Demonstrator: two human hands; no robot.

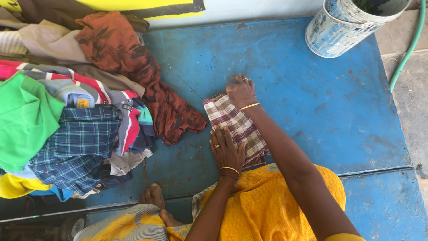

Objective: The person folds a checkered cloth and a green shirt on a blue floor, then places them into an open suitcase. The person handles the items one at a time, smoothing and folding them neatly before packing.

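A folded maroon-and-white checked cloth (233, 120) lies on the blue painted platform (312, 102) in front of me. My left hand (226, 150) rests flat on its near end, fingers spread, a ring and a bangle on it. My right hand (241, 91) presses down on the cloth's far end, fingers curled at the edge, also with a ring and a bangle. Neither hand lifts the cloth.
A heap of clothes fills the left: a rust patterned garment (133, 62), a blue plaid shirt (78, 143), a green garment (22, 118). A white-and-blue bucket (343, 27) stands at top right beside a green hose (408, 49). My yellow-draped lap (267, 205) and foot (154, 196) are near.
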